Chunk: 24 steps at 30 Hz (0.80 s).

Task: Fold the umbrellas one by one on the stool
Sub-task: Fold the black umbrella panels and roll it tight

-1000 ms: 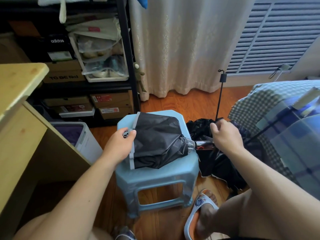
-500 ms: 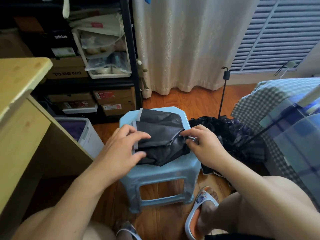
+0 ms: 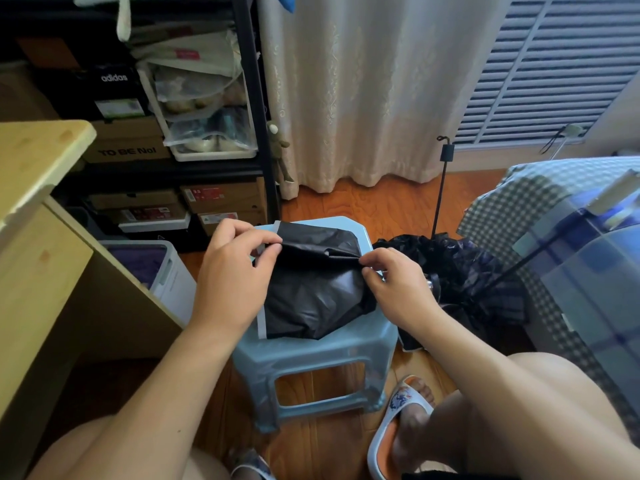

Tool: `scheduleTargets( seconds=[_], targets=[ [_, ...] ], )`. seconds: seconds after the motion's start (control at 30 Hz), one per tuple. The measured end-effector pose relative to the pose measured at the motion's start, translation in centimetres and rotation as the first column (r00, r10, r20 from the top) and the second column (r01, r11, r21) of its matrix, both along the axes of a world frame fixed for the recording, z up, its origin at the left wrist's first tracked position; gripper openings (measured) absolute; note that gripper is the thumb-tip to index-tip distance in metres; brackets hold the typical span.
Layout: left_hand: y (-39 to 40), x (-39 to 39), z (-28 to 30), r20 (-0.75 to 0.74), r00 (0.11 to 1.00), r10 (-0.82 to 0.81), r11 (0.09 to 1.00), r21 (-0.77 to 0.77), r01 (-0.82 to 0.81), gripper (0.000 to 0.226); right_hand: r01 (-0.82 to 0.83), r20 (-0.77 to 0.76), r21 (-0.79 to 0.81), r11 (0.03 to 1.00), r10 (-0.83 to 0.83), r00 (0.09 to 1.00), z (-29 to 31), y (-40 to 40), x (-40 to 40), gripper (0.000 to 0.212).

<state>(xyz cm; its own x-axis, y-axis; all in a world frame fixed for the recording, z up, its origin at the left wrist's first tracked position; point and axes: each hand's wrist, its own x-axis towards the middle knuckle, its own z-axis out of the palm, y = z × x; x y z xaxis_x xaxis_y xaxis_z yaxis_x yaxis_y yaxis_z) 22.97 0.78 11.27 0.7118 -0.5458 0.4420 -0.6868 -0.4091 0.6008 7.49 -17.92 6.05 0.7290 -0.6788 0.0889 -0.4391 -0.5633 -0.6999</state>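
Wooden floor and a curtain frame the pale blue stool [image 3: 311,355], where the black umbrella [image 3: 311,292] lies while the left hand [image 3: 235,271] and right hand [image 3: 394,282] each pinch its canopy fold; keep that crease taut, I judge, while flattening it.

Daylight enters through the cream fabric curtain [image 3: 363,88], soft and diffuse. The black metal shelving unit [image 3: 249,98] at left sits in deep shadow. Wide-angle bending at frame edges; slight softness throughout, no glare.
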Motion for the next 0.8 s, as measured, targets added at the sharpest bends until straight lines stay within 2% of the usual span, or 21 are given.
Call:
scheduleTargets(
  seconds=[0.13, 0.27, 0.37, 0.5, 0.67, 0.8],
  targets=[
    [-0.5, 0.1, -0.1, -0.001, 1.0, -0.027, 0.998, -0.049, 0.027, 0.013, 0.003, 0.03, 0.032, 0.999, -0.004, 1.0, -0.1, 0.1, 0.5, 0.016],
    [-1.1, 0.1, 0.1, -0.054, 0.997, -0.052, 0.992, -0.12, 0.045, 0.022, 0.063, 0.083, 0.168, 0.984, -0.078, 0.994, -0.1, 0.1, 0.8, 0.015],
    [-1.3, 0.0, 0.5, -0.234, 0.971, -0.042, 0.977, -0.211, -0.008, 0.031, 0.105, 0.079, 0.216, 0.971, -0.124, 0.989, 0.0, -0.2, 1.0, 0.016],
    [-1.7, 0.1, 0.8, -0.449, 0.892, -0.046, 0.93, -0.346, -0.126, 0.036, 0.135, 0.044, 0.184, 0.974, -0.145, 0.988, 0.3, -0.4, 1.2, 0.01],
    [-2.1, 0.5, 0.7, -0.528, 0.844, -0.096, 0.901, -0.407, -0.151, 0.032, 0.073, 0.088, 0.257, 0.964, -0.099, 0.991, 1.0, 0.0, 1.4, 0.019],
    [-2.5, 0.4, 0.9, -0.545, 0.83, -0.117, 0.888, -0.432, -0.159, 0.03, -0.072, 0.264, 0.256, 0.964, 0.002, 0.965, 1.7, 0.6, 1.6, 0.025]
  ],
)
